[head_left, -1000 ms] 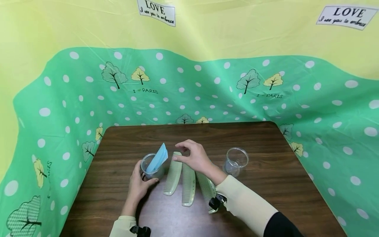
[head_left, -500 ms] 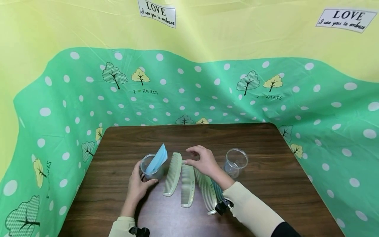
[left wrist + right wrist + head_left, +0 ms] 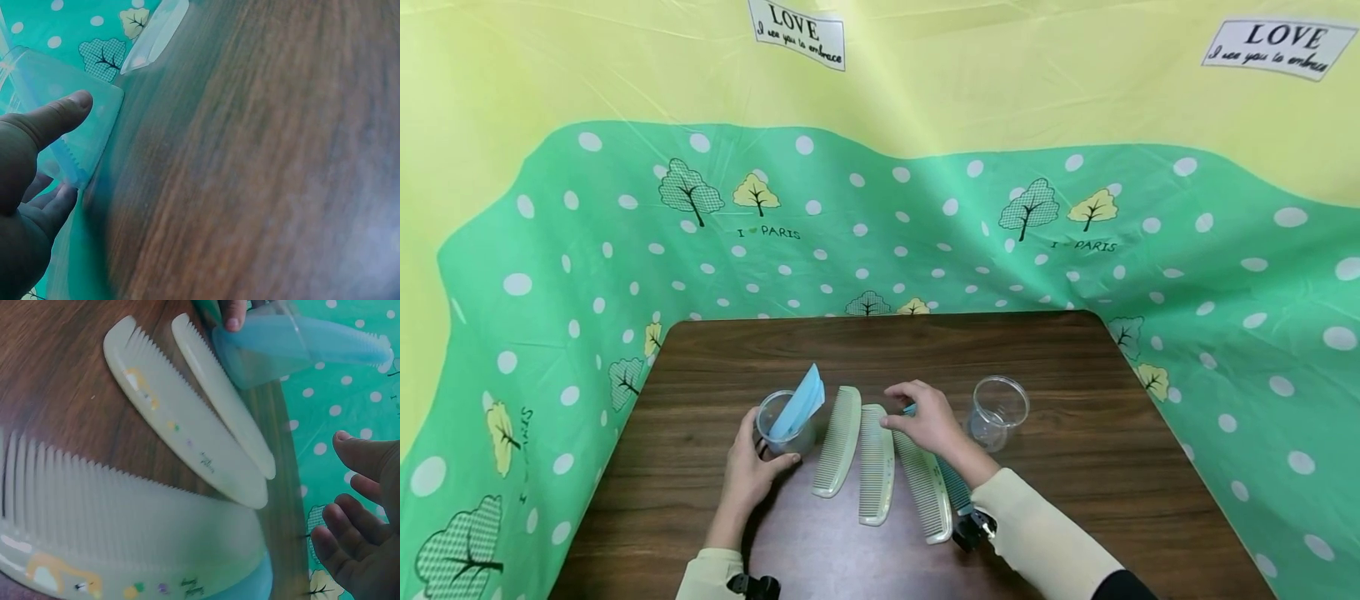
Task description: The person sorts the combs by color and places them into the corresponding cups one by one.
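Observation:
My left hand (image 3: pixel 751 471) holds a clear plastic cup (image 3: pixel 806 439), thumb on one side and fingers on the other. A light blue comb (image 3: pixel 800 404) leans inside it, sticking out above the rim. Three pale green combs lie fanned on the table: a left one (image 3: pixel 837 442), a middle one (image 3: pixel 876 467) and a right one (image 3: pixel 928 492). Partly under the right one is a blue comb (image 3: pixel 953 486). Above the top ends of the middle and right combs hovers my right hand (image 3: pixel 928 421), thumb and fingers apart; the right wrist view shows nothing between them.
A second clear cup (image 3: pixel 989 427) stands on the brown wooden table (image 3: pixel 1120 467), to the right of my right hand. Behind the table and at its sides hangs a green and yellow printed cloth (image 3: pixel 865 200).
My right hand has moved right, from above the left comb to above the middle and right ones. The blue comb on the table has come into sight. My left hand and its cup stay put.

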Available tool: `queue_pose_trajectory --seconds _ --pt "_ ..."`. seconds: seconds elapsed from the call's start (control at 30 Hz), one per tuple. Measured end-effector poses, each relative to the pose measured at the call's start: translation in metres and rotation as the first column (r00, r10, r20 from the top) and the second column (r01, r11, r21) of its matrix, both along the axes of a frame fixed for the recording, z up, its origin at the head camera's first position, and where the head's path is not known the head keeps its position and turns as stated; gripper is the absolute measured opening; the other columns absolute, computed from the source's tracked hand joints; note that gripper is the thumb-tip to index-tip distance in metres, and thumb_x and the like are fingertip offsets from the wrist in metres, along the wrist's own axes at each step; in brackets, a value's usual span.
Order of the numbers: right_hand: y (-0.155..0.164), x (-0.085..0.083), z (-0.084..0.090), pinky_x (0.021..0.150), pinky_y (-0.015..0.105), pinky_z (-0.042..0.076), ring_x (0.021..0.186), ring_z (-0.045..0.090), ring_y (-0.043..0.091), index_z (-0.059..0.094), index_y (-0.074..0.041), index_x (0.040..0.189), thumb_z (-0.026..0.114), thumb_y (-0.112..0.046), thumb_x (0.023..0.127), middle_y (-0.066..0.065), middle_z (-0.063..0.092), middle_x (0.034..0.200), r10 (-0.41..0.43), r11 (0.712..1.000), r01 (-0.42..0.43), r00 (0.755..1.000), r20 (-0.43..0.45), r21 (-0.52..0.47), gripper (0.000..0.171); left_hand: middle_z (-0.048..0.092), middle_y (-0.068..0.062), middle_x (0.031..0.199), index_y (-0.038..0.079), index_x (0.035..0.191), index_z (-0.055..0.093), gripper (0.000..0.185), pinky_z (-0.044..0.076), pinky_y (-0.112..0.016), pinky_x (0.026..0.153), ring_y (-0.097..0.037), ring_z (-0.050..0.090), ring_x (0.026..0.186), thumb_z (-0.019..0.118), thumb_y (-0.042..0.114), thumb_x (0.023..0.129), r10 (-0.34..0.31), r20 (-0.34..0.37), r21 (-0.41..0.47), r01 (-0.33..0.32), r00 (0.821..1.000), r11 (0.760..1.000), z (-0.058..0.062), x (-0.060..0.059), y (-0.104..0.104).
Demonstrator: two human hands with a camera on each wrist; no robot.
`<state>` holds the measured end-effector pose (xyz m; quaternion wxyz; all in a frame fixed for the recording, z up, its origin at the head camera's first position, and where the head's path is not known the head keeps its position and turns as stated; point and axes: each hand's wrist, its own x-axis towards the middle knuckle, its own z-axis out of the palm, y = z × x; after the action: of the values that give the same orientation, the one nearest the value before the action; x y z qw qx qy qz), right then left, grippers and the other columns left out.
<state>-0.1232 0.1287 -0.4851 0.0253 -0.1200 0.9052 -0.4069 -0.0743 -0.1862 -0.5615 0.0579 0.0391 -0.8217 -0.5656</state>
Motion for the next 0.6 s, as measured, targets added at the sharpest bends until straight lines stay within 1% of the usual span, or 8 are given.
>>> queue_pose_trajectory --seconds 0.13,0.3,0.4,0.5,0.6 --pt "0.006 -0.001 -0.009 0.083 0.043 0.058 0.102 0.065 0.025 0.072 -0.011 0.123 0.086 -0.021 0.084 0.008 0.069 0.111 -0.008 1.000 0.008 1.000 0.002 0.006 0.042 0.049 -0.018 0.151 0.011 0.153 0.035 0.105 0.042 -0.039 0.114 -0.035 0.047 0.142 0.093 -0.003 0.067 -0.005 0.001 0.000 0.005 1.000 1.000 -0.001 0.000 0.000" --pt "0.012 -0.005 -0.019 0.081 0.042 0.058 0.101 0.066 0.028 0.071 -0.009 0.124 0.086 -0.020 0.084 0.011 0.070 0.115 -0.015 1.000 0.015 0.999 0.034 -0.002 0.044 0.048 -0.019 0.151 0.011 0.153 0.035 0.104 0.042 -0.039 0.114 -0.037 0.047 0.142 0.093 -0.004 0.068 0.000 0.002 0.004 0.000 1.000 1.000 -0.001 0.000 0.000" --pt "0.014 -0.007 -0.022 0.081 0.042 0.058 0.102 0.067 0.029 0.071 -0.008 0.124 0.087 -0.020 0.084 0.012 0.070 0.116 -0.019 1.000 0.019 0.999 0.049 -0.002 0.044 0.048 -0.019 0.151 0.012 0.154 0.034 0.106 0.042 -0.038 0.114 -0.036 0.047 0.142 0.093 -0.005 0.067 0.007 0.001 0.009 -0.007 1.000 1.000 -0.002 0.000 0.000" --pt "0.016 -0.009 -0.026 0.081 0.041 0.058 0.101 0.067 0.027 0.072 -0.008 0.123 0.087 -0.022 0.083 0.011 0.071 0.114 -0.026 0.999 0.025 0.999 0.048 0.024 0.045 0.046 -0.018 0.153 0.014 0.156 0.031 0.110 0.042 -0.039 0.115 -0.036 0.045 0.143 0.093 -0.005 0.067 0.006 0.001 0.010 -0.006 1.000 1.000 -0.003 0.000 0.000" --pt "0.018 -0.009 -0.029 0.081 0.042 0.059 0.101 0.067 0.027 0.073 -0.008 0.122 0.089 -0.023 0.082 0.010 0.072 0.113 -0.031 0.999 0.029 0.998 0.050 0.044 0.045 0.045 -0.017 0.154 0.014 0.157 0.032 0.110 0.042 -0.041 0.116 -0.034 0.044 0.144 0.093 -0.005 0.068 -0.002 -0.005 -0.006 0.002 1.000 1.000 -0.003 0.000 0.000"
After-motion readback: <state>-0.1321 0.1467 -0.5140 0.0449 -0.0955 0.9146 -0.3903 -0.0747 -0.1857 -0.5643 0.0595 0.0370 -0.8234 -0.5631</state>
